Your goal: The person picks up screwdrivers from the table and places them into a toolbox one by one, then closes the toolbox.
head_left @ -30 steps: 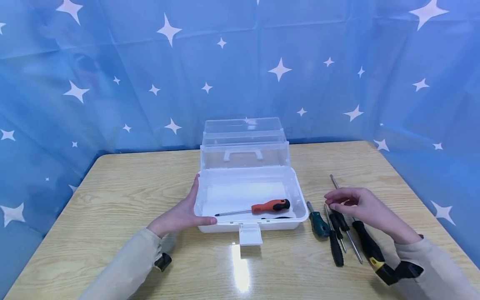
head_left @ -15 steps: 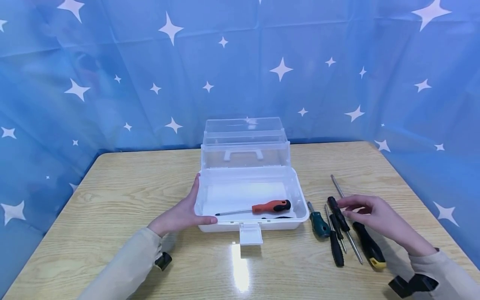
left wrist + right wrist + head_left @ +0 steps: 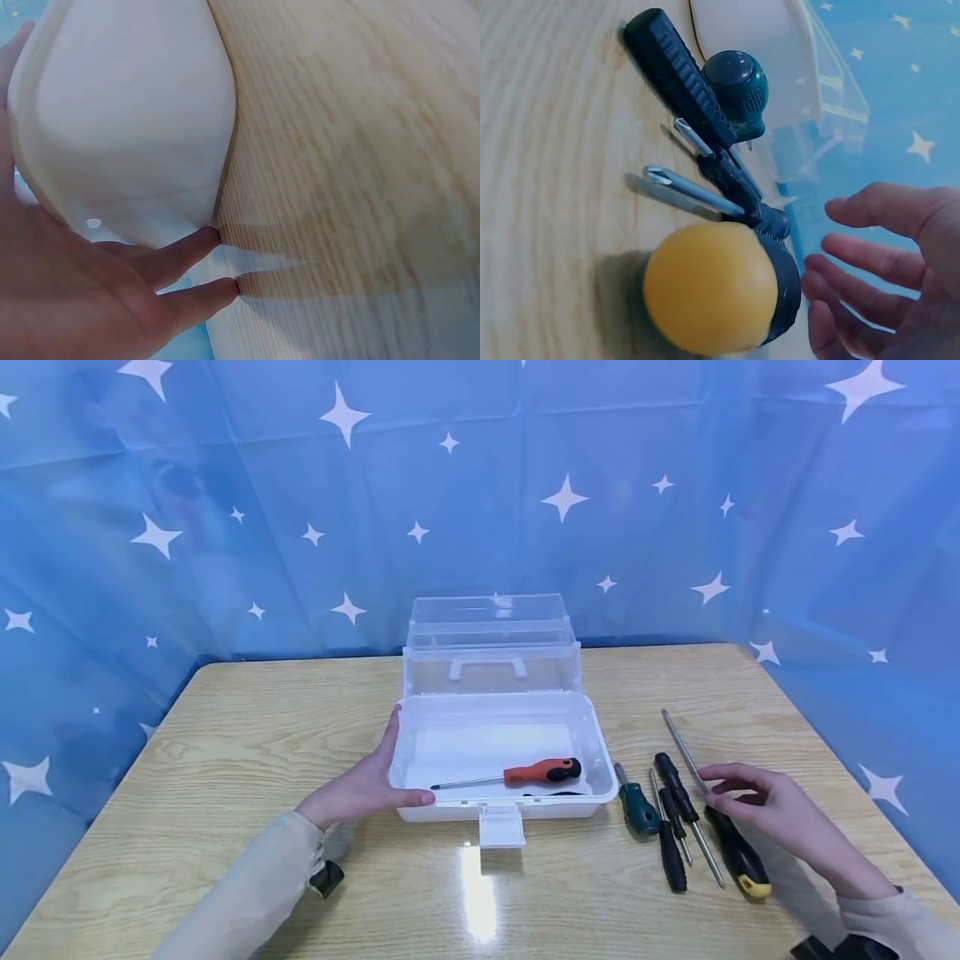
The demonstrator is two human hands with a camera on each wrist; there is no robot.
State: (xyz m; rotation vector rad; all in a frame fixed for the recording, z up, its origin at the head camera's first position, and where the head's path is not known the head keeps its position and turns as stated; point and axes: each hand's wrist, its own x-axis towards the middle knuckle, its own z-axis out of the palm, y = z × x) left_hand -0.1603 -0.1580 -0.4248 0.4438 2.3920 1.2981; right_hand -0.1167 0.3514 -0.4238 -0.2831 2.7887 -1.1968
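Observation:
Against the left end of a white toolbox, my left hand rests with its thumb on the front rim. Its extended fingers touch the lower end wall beside the tabletop. The clear lid stands raised. Inside lies an orange-and-black screwdriver; a dark object is mostly hidden by the front wall. My right hand hovers over the shaft of a large black-and-yellow screwdriver. In the right wrist view its thumb and loosely bent fingers are apart, holding nothing.
Left of the large screwdriver lie a green-handled screwdriver, a slim black-handled one, a short black one and another black one. The toolbox's white latch hangs down. A blue star-patterned curtain surrounds the wooden table.
My right hand has moved right and toward me, from above the smaller black screwdrivers to the large screwdriver's shaft. The left hand keeps its place on the toolbox.

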